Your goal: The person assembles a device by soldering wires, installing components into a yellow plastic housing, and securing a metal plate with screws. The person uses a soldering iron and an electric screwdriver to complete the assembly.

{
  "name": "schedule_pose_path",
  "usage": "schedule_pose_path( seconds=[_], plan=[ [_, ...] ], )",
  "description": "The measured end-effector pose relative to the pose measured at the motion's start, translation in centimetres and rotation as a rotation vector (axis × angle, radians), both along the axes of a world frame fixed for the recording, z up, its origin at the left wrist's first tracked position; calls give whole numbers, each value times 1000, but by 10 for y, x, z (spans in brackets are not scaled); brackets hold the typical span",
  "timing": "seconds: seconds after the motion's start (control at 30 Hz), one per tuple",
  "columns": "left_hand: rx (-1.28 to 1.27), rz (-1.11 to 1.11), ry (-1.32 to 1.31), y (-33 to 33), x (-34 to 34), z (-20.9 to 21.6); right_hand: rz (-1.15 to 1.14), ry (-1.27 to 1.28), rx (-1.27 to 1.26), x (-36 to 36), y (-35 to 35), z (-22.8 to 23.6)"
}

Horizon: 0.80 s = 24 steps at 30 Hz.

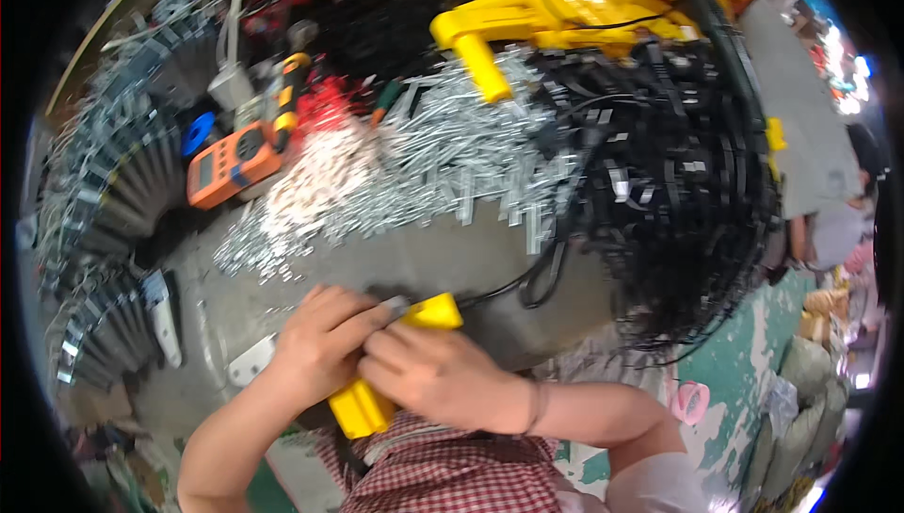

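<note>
A yellow plastic part [362, 409] lies low at the table's near edge, in front of my body. More yellow plastic [435, 311] shows beyond my fingers, and whether both are one piece is hidden by my hands. My left hand [320, 336] is closed, its fingertips at a small grey piece [395, 306] on the yellow plastic. Wrapped over the middle of the yellow part, my right hand [438, 374] grips it with bent fingers. From the far yellow end a black cable [499, 293] runs right and loops toward the dark pile.
Metal strips [471, 136] lie heaped beyond my hands, beside small white parts [325, 174]. Black cables [678, 174] pile at right; yellow housings [574, 4] lie behind. An orange meter [231, 164], a yellow-black screwdriver [290, 98] and fanned grey parts [141, 183] occupy the left.
</note>
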<state>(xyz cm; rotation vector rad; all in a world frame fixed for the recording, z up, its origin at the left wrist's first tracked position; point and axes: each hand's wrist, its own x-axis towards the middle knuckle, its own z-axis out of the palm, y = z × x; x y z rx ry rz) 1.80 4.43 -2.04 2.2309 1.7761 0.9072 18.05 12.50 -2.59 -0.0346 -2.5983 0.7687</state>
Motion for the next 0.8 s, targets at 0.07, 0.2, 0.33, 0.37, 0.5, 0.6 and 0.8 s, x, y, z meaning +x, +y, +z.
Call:
schedule_pose_path(
  seconds=[0.07,0.2,0.33,0.37,0.5,0.6,0.8],
  plan=[
    [7,36,9,-8,-4,-5,-71,27,-33,-1,-17,-2],
    [69,-4,34,-10,0,2,-55,160,-245,18,-7,2],
    [9,47,61,-12,-5,-6,-777,109,131,60,122,83],
    [-20,92,16,-14,-5,-6,-902,246,311,78,165,86],
    [13,79,-29,-7,2,-2,-1251,23,605,165,276,120],
    [37,37,18,-4,1,-6,-1184,-80,284,171,296,136],
    [-303,272,-6,-13,13,14,-1273,50,193,144,284,143]
  ],
)
